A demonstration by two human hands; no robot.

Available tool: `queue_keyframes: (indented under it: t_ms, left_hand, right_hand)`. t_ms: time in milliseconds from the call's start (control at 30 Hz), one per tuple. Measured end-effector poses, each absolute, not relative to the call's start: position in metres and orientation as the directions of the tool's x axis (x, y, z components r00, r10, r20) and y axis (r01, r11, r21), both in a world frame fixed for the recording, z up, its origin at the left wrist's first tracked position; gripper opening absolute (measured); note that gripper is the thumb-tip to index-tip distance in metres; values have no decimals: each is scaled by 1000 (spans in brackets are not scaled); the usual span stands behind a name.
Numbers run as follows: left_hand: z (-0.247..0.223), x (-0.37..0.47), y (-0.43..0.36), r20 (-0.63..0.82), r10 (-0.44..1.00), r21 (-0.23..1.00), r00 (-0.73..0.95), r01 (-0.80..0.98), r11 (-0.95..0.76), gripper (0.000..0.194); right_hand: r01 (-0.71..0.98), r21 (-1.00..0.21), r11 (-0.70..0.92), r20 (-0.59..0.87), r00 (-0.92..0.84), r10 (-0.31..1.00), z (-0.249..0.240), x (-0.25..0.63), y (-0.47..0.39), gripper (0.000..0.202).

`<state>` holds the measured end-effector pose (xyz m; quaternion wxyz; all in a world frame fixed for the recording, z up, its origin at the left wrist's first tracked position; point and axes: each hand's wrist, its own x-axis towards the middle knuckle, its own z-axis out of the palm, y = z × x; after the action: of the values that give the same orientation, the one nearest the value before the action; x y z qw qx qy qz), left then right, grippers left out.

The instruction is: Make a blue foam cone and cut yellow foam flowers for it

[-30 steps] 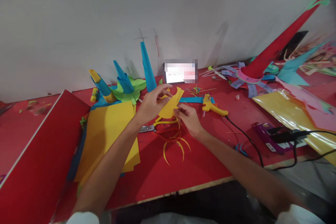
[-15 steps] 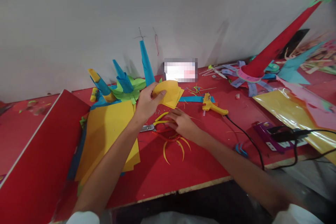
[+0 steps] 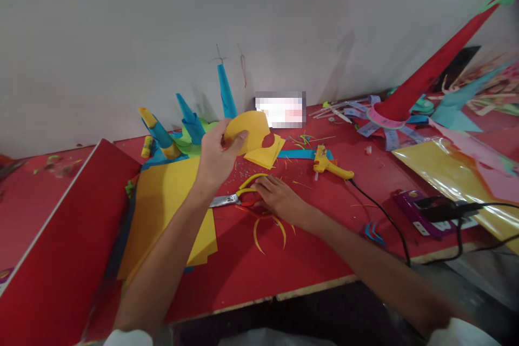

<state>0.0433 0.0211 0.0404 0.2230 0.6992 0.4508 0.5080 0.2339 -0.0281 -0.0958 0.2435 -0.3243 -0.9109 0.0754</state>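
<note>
My left hand (image 3: pixel 219 154) pinches a yellow paper piece (image 3: pixel 253 124) with a curved notch in its right edge, raised above the table. Just beyond it, smaller yellow pieces (image 3: pixel 265 154) lie on the red tabletop. My right hand (image 3: pixel 279 197) has its fingers closed around the handles of the scissors (image 3: pixel 227 200), whose blades point left over the edge of the large yellow sheets (image 3: pixel 166 189). Thin curved yellow strips (image 3: pixel 283 232) lie below my right hand.
A yellow glue gun (image 3: pixel 332 167) with a black cable lies right of centre, near a purple power strip (image 3: pixel 417 213). Blue paper cones (image 3: pixel 227 92) stand behind. A red board (image 3: pixel 68 232) rises at left; a red cone (image 3: pixel 438 59) leans at right.
My left hand has moved slightly left and up with the notched yellow piece, showing smaller yellow pieces on the table. My right hand has shifted slightly, and the scissors have moved a little left.
</note>
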Motion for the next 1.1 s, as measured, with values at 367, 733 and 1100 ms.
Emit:
queue_keyframes:
  t_ms: [367, 733, 1100]
  left_hand:
    - [75, 43, -14, 725, 687, 660, -43, 328, -676, 25]
    - [88, 38, -22, 713, 701, 675, -33, 304, -672, 35]
    - [50, 35, 17, 553, 831, 802, 63, 231, -552, 43]
  right_hand:
    - [472, -654, 591, 371, -482, 794, -105, 235, -26, 26]
    - [-113, -994, 4, 47, -384, 922, -77, 223, -36, 56]
    - [-225, -974, -1, 102, -444, 890, -85, 225, -36, 78]
